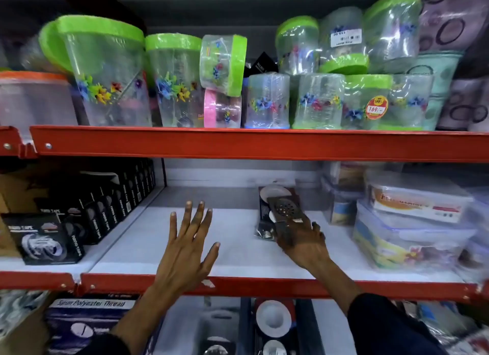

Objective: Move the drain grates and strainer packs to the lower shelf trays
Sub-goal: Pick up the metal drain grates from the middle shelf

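The grate (287,213) is flat, shiny metal with small round holes, and the right hand (304,244) grips its near end on the white middle shelf (238,251). It lies on a clear strainer pack (267,217). The left hand (185,248) is open, fingers spread (holding nothing). Black boxes (42,239) say "NANO TAPE".

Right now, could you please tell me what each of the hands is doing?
Left hand: open, fingers spread, holding nothing.
Right hand: closed on a metal drain grate above the strainer pack.
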Demonstrator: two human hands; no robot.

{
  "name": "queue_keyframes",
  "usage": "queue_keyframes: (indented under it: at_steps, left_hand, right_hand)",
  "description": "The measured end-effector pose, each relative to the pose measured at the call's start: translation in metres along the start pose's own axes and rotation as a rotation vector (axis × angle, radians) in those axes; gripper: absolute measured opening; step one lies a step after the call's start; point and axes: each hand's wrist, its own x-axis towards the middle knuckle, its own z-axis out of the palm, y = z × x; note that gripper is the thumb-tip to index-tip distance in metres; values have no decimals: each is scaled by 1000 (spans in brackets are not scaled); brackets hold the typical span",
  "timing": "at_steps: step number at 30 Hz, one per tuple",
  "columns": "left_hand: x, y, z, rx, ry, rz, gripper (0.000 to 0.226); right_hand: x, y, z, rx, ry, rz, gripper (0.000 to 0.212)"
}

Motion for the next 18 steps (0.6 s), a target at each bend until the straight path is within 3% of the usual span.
queue_keyframes:
  at_steps: [2, 6, 10, 13, 18]
  left_hand:
    - [-3, -8, 4, -9, -57, -69, 73]
    - [-13, -27, 19, -20, -129, -123, 72]
    - [-21, -46, 20, -59, -162, -170, 73]
    - [-26, -65, 18, -54, -178, -195, 75]
    - [-32, -85, 17, -78, -243, -228, 77]
  right_hand:
    - [4, 0, 6, 46, -86, 118, 66]
    - [9, 6, 21, 23, -106, 130, 53]
    - [11, 3, 19, 83, 62, 133, 63]
    - [14, -22, 14, 191, 198, -39, 70]
    - [37, -83, 28, 252, -203, -411, 93]
